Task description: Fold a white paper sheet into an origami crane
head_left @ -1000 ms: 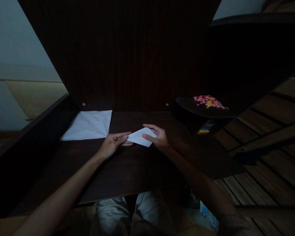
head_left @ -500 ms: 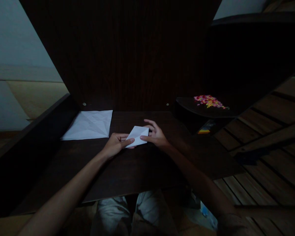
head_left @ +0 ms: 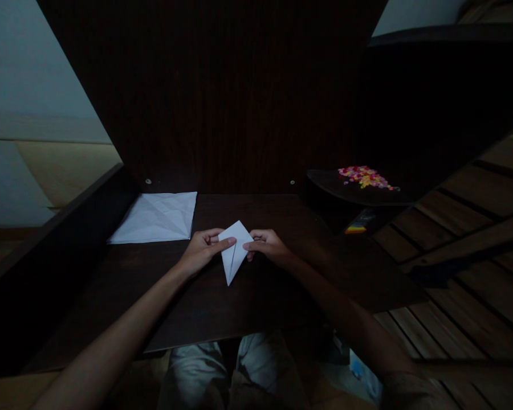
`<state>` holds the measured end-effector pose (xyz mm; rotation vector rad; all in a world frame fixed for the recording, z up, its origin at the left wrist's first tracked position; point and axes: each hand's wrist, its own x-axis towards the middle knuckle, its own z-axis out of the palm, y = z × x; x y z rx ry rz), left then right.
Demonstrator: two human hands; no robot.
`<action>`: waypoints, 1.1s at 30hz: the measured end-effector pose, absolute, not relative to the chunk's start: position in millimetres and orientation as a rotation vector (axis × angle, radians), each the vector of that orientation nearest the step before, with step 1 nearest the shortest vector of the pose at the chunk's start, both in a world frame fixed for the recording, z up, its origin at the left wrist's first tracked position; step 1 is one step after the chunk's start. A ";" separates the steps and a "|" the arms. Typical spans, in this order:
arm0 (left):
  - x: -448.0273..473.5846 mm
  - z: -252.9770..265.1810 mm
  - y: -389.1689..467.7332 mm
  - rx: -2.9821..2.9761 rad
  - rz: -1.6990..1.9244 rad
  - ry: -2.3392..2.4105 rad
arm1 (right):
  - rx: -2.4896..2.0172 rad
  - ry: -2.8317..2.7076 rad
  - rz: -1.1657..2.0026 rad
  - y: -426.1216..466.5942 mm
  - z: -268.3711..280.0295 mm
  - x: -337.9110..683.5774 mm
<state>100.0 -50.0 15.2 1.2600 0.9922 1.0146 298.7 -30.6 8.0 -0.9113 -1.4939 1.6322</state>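
A small folded sheet of white paper [head_left: 238,250], kite-shaped with its long point towards me, is held just above the dark desk. A seam runs down its face to the point. On its left side, my left hand [head_left: 203,249] pinches it, thumb on top and fingers underneath. My right hand [head_left: 268,247] grips the opposite corner in the same way, thumb on the face and the other fingers partly hidden behind. To the left lies a stack of white paper sheets [head_left: 158,217], the top one marked with diagonal creases.
Both forearms pass over the dark wooden desk [head_left: 205,307]. A raised side board [head_left: 55,256] borders it on the left, and a tall back panel [head_left: 222,102] stands behind. On the right, a small rounded shelf [head_left: 325,185] bears a heap of tiny colourful pieces [head_left: 367,177].
The folded paper has been turned, so its long point now faces me and a seam shows. My right hand's fingers, spread before, have closed on its right corner.
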 end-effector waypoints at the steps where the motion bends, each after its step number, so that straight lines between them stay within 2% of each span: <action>1: 99.6 14.8 -50.0 1.265 1.007 1.001 | -0.907 -1.509 1.619 -31.5 8.5 298.5; 23: 105.4 13.2 -54.8 1.285 1.095 1.038 | -0.882 -1.488 1.340 -38.3 6.9 288.4; 33: 100.4 12.7 -47.2 1.126 1.339 1.088 | -0.885 -1.501 1.592 -47.7 -3.3 277.1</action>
